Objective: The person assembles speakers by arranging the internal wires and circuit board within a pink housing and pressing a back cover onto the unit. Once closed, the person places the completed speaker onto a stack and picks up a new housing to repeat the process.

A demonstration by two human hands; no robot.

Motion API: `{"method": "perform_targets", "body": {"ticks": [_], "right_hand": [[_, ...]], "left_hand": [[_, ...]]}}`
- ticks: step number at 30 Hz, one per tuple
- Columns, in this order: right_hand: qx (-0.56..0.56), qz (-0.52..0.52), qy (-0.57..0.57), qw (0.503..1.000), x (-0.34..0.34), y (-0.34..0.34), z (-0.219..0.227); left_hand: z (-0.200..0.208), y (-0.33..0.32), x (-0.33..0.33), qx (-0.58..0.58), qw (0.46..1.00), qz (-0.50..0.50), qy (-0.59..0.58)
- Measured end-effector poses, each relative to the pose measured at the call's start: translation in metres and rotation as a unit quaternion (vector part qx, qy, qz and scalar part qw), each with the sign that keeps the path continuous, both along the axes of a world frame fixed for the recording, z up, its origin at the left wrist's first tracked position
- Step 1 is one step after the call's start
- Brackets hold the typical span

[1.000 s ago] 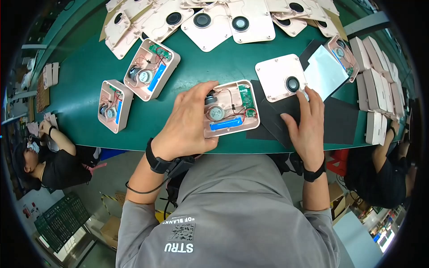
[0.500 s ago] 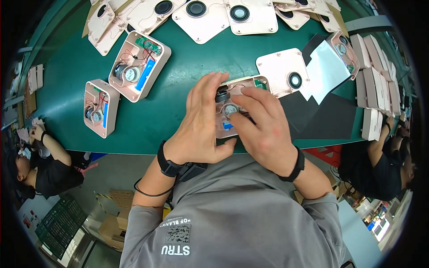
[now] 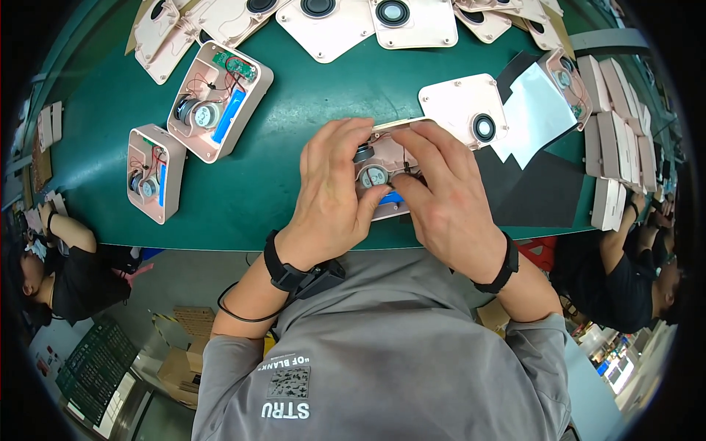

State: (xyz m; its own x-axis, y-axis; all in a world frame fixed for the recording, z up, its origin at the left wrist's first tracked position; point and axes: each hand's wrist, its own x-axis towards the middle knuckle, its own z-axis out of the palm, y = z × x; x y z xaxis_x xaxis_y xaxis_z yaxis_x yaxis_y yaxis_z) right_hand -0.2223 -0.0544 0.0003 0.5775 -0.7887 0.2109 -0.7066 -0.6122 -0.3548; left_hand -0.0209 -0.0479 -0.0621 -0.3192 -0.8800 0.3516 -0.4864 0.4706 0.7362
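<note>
The open pink box lies at the near side of the green counter, at 12 o'clock from the person's chest and between the two hands; the clock is read from the person's place, 12 pointing straight away, while I look on. The left hand wraps the box at 9 o'clock, fingers laid over the far left corner and thumb folded in over the near side, so that the box appears to sit in its hold. The right hand arches over the 3 o'clock part, fingers bent, its thumb tip close by the blue battery; whether those fingertips pinch anything inside cannot be told. Both hands are at the box, so neither counts as nearer. Its ends are covered, yet the far rim runs from 9 toward 3 o'clock, tilted slightly toward 2, and the long axis is judged to follow it. The silver disc shows in the gap, just beside the left thumb and at 10 o'clock from the battery. A loose pink panel rests at 2 o'clock, near the right fingers.
</note>
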Motion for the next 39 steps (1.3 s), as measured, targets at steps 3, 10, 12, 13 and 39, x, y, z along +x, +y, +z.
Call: {"method": "perform_targets", "body": {"ticks": [3,10,12,13,39], "right_hand": [[0.001,0.001,0.014,1.000,0.000,-0.003,0.003],[0.002,-0.015,-0.090,0.996,-0.008,-0.018,0.010],[0.013,-0.014,-0.067,0.998,-0.010,-0.023,0.001],[0.018,-0.014,-0.056,0.998,-0.011,-0.024,-0.002],[0.028,-0.082,-0.095,0.992,-0.020,0.000,-0.003]], "left_hand": [[0.003,0.002,-0.003,-0.008,1.000,0.012,-0.009],[0.014,0.006,-0.011,0.007,0.998,0.045,-0.049],[0.012,0.004,-0.012,0.010,0.998,0.049,-0.047],[0.009,0.004,-0.012,-0.002,0.998,0.047,-0.036],[0.006,0.003,-0.013,-0.023,0.999,0.031,-0.030]]}}
